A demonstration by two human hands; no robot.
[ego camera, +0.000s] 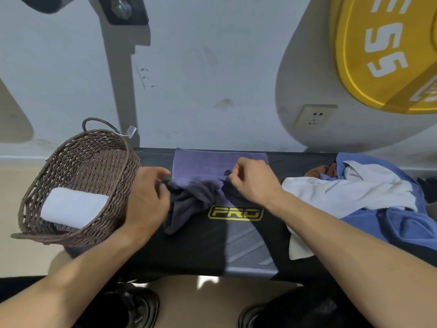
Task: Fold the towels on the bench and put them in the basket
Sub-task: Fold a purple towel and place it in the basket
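A purple-grey towel (208,166) lies across the middle of the black bench (194,247), its far half flat and its near part bunched. My left hand (147,197) grips the bunched left edge. My right hand (250,181) pinches the towel's near edge on the right. A brown wicker basket (78,157) stands on the bench's left end, tilted toward me, with one folded white towel (73,207) inside. A pile of unfolded towels sits on the right: a white towel (350,188), a blue towel (402,226) and a bit of orange-brown towel (319,171).
The bench stands against a pale wall with a socket (314,116). A yellow weight plate (387,55) hangs at the upper right and a metal rack post (123,67) rises behind the basket. My shoes (134,306) are on the floor below.
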